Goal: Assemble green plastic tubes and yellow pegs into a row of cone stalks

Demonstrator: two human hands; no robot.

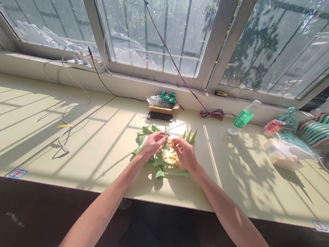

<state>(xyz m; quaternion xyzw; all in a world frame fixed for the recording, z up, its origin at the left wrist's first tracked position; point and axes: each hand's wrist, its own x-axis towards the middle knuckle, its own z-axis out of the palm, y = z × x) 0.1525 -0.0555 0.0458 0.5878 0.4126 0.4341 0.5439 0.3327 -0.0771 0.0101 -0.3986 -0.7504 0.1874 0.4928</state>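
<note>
My left hand [153,145] is closed around a green plastic watering spike [166,132], its pointed tip upward. Just to the right, my right hand [184,153] has its fingertips pinched together close to that spike; whatever lies between them is too small to make out. Under and between the hands is a pile of small pale yellow pieces [173,157]. More green spikes lie around the pile, among them one with a ribbed cap [160,173] at the front. Behind my right hand a few cone tips [188,135] stand upright.
A dark phone [159,116] lies before a small cardboard box [161,108]. To the right are a plastic bottle [243,119], a red can [273,127], a white plastic bag [283,154] and stacked hangers [321,131]. A white cable [64,136] trails across the table's left side.
</note>
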